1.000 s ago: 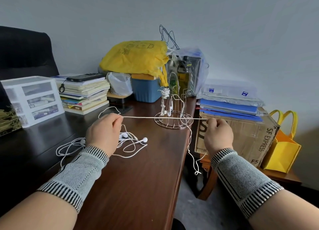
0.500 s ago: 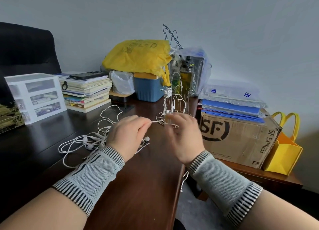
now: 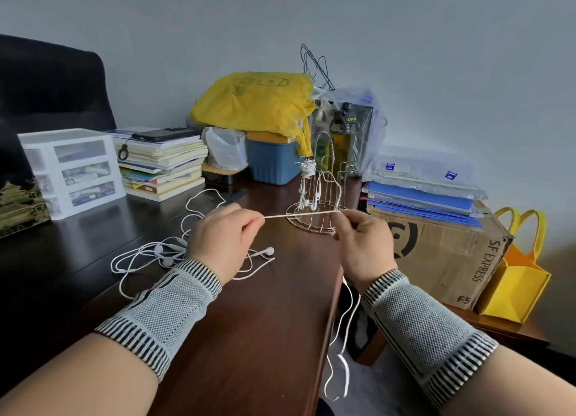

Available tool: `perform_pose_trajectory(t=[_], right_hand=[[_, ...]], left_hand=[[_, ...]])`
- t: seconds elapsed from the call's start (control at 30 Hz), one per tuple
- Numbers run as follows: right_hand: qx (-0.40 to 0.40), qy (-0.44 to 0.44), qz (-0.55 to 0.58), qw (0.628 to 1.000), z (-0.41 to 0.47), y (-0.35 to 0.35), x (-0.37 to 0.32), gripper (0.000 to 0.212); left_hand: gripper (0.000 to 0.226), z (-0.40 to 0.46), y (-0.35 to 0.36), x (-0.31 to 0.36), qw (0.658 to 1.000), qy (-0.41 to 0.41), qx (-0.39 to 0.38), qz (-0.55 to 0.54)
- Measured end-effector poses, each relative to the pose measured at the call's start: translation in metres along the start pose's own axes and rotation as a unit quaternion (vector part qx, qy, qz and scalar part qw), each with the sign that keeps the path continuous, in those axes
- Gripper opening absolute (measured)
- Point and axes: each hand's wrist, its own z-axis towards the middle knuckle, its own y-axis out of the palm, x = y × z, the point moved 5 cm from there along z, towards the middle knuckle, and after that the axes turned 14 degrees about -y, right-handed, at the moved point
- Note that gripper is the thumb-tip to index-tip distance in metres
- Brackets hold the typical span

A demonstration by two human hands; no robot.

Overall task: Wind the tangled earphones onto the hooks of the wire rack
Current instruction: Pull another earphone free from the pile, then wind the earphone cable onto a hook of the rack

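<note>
Both hands pinch the earphone cable (image 3: pixel 300 214) taut: left hand (image 3: pixel 219 239), right hand (image 3: pixel 363 244). Thin, limp, tangle-prone imo. Grip near wire rack (image 3: pixel 318 197) hooks.

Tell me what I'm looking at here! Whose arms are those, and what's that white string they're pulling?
There is no machine. The camera sits on a person's head, looking down at their own arms in grey knitted sleeves.

The left hand and right hand each pinch a thin white earphone cord, pulled straight between them. Its far end dangles past the edge of the dark brown wooden desk.

More tangled white earphones lie on the desk by the left hand. Behind the hands stands a small silver wire rack with hooks; one earphone is already wound on it. Farther back are books, a yellow bag and a cardboard box.
</note>
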Motion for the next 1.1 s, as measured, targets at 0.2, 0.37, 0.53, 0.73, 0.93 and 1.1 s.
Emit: perform_pose_trajectory(t=[0.2,0.37,0.53,0.73,0.93,1.1], right_hand=[[0.018,0.046,0.02,0.999,-0.005,-0.006,0.011,0.027],[0.036,0.095,0.061,0.993,-0.004,-0.013,0.028,0.018],[0.075,0.12,0.1,0.985,0.009,-0.033,0.03,0.027],[0.114,0.162,0.094,0.976,0.031,-0.045,0.051,0.024],[0.106,0.168,0.035,0.98,0.042,-0.045,0.081,0.033],[0.053,0.166,-0.016,0.985,0.057,-0.039,0.104,0.034]], left_hand=[[0.011,-0.002,0.001,0.004,1.0,0.012,-0.005,-0.017],[0.028,-0.01,0.003,0.02,0.997,0.067,-0.005,-0.032],[0.045,-0.023,0.016,0.051,0.989,0.117,-0.087,-0.039],[0.023,0.005,0.033,0.043,0.99,-0.018,-0.12,-0.07],[0.02,0.059,0.075,0.042,0.947,-0.224,-0.148,-0.179],[0.025,0.084,0.11,0.049,0.917,-0.291,-0.167,-0.214]])
